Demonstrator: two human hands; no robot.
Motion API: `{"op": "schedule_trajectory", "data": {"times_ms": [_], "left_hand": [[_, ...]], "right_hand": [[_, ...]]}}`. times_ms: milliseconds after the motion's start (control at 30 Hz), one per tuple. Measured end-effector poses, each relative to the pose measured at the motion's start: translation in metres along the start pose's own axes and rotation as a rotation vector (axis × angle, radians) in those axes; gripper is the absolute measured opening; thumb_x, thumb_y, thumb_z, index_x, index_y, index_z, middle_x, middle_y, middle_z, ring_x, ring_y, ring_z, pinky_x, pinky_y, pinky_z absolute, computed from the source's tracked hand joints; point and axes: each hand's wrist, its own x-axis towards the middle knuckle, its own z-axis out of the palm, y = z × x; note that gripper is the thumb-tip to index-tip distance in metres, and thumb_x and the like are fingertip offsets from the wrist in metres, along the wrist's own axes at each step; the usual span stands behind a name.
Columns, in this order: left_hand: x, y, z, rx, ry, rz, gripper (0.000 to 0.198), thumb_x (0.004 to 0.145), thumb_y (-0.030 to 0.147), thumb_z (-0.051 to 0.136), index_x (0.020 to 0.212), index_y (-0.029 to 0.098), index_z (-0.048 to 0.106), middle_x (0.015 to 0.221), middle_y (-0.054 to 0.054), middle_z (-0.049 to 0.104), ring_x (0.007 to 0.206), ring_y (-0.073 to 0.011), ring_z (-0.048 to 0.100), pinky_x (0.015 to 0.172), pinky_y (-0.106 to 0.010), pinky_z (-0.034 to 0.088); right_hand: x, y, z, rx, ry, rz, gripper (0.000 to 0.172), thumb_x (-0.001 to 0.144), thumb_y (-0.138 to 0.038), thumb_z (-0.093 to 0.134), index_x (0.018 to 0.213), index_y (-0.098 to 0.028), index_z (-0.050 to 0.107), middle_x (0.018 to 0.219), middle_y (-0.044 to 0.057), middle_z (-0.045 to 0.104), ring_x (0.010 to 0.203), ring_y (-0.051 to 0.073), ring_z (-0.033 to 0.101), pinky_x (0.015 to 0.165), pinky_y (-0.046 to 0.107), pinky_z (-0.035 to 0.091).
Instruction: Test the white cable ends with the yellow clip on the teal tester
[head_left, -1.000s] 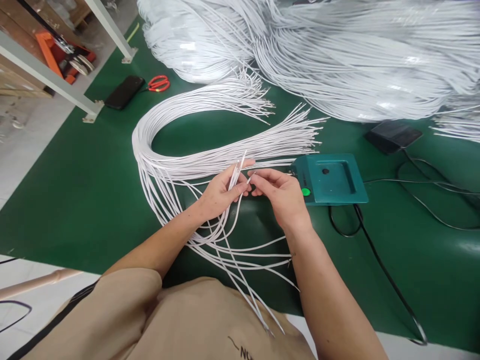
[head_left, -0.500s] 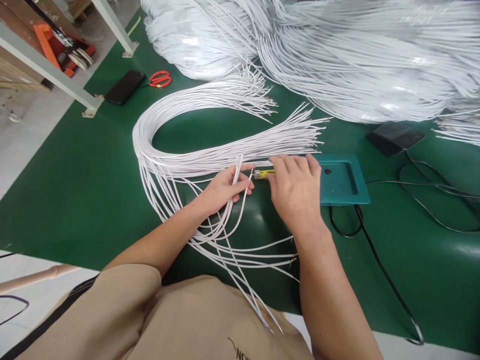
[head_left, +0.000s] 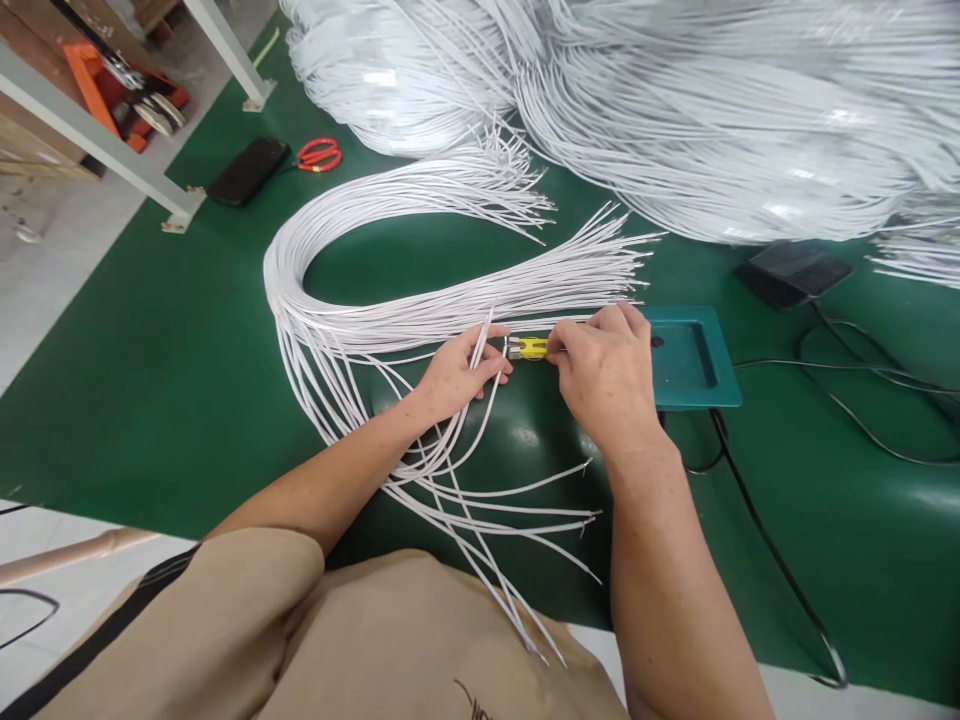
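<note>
Drawn slightly rightward over the last half second, the right hand (head_left: 604,380) bares more of a yellow clip (head_left: 532,348), its grip pinching the right end. Mid-worktop (head_left: 165,400), the left hand's (head_left: 459,378) grip pinches white cables (head_left: 452,430) beside the clip's metal tip. Cable heaps (head_left: 750,120) crowd the far edge; a teal box (head_left: 724,360) sits partly hidden behind the right hand. Red-handled scissors (head_left: 319,155) and a black phone (head_left: 247,172) lie toward the left edge. Lettering on the tan shirt (head_left: 375,630) is cut off, unreadable.
</note>
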Motion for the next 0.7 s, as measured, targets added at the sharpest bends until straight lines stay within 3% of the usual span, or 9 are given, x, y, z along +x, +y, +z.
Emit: {"op": "schedule_trajectory", "data": {"times_ms": [167, 267, 333, 400, 600, 700], "left_hand": [[0.000, -0.001, 0.001, 0.013, -0.007, -0.002, 0.045, 0.079, 0.025, 0.062, 0.122, 0.016, 0.054, 0.080, -0.004, 0.069, 0.070, -0.0134, 0.066, 0.045, -0.016, 0.044], [0.000, -0.002, 0.000, -0.037, -0.021, -0.011, 0.046, 0.079, 0.026, 0.063, 0.122, 0.015, 0.055, 0.082, -0.005, 0.070, 0.072, -0.0138, 0.067, 0.048, -0.017, 0.046], [0.000, -0.002, -0.001, -0.061, -0.029, -0.022, 0.045, 0.079, 0.025, 0.064, 0.121, 0.014, 0.055, 0.082, -0.006, 0.070, 0.072, -0.0135, 0.067, 0.051, -0.018, 0.046], [0.001, -0.003, -0.002, -0.083, -0.036, -0.033, 0.044, 0.078, 0.024, 0.065, 0.120, 0.014, 0.055, 0.082, -0.006, 0.070, 0.071, -0.0131, 0.067, 0.053, -0.018, 0.047], [-0.001, -0.001, -0.012, -0.126, 0.011, -0.033, 0.045, 0.078, 0.026, 0.068, 0.119, 0.015, 0.054, 0.079, -0.003, 0.068, 0.070, -0.0123, 0.066, 0.053, -0.018, 0.044], [-0.004, 0.001, -0.017, -0.161, 0.010, -0.020, 0.050, 0.078, 0.028, 0.069, 0.123, 0.017, 0.053, 0.080, -0.001, 0.065, 0.071, -0.0111, 0.065, 0.052, -0.017, 0.042]], "right_hand": [[-0.002, -0.001, -0.002, 0.001, -0.017, 0.007, 0.025, 0.087, -0.014, 0.043, 0.083, -0.019, 0.067, 0.067, 0.007, 0.060, 0.085, 0.026, 0.052, 0.105, 0.052, 0.030], [-0.008, 0.001, -0.005, -0.032, 0.073, 0.102, 0.023, 0.089, -0.021, 0.047, 0.102, -0.018, 0.065, 0.098, 0.013, 0.068, 0.108, 0.031, 0.052, 0.109, 0.062, 0.020], [-0.012, 0.005, -0.004, -0.085, 0.168, 0.238, 0.030, 0.091, -0.025, 0.045, 0.116, -0.016, 0.059, 0.124, 0.019, 0.061, 0.123, 0.036, 0.044, 0.106, 0.069, 0.016], [-0.016, 0.008, -0.001, -0.127, 0.209, 0.333, 0.037, 0.093, -0.027, 0.043, 0.126, -0.014, 0.054, 0.135, 0.023, 0.052, 0.129, 0.040, 0.040, 0.103, 0.072, 0.017], [-0.015, 0.010, -0.001, -0.097, 0.183, 0.323, 0.039, 0.094, -0.029, 0.044, 0.129, -0.013, 0.053, 0.137, 0.021, 0.052, 0.131, 0.037, 0.041, 0.106, 0.065, 0.021], [-0.012, -0.004, -0.012, 0.152, 0.175, 0.185, 0.032, 0.094, -0.030, 0.046, 0.118, -0.016, 0.061, 0.124, 0.016, 0.062, 0.117, 0.030, 0.052, 0.101, 0.048, 0.037]]}}
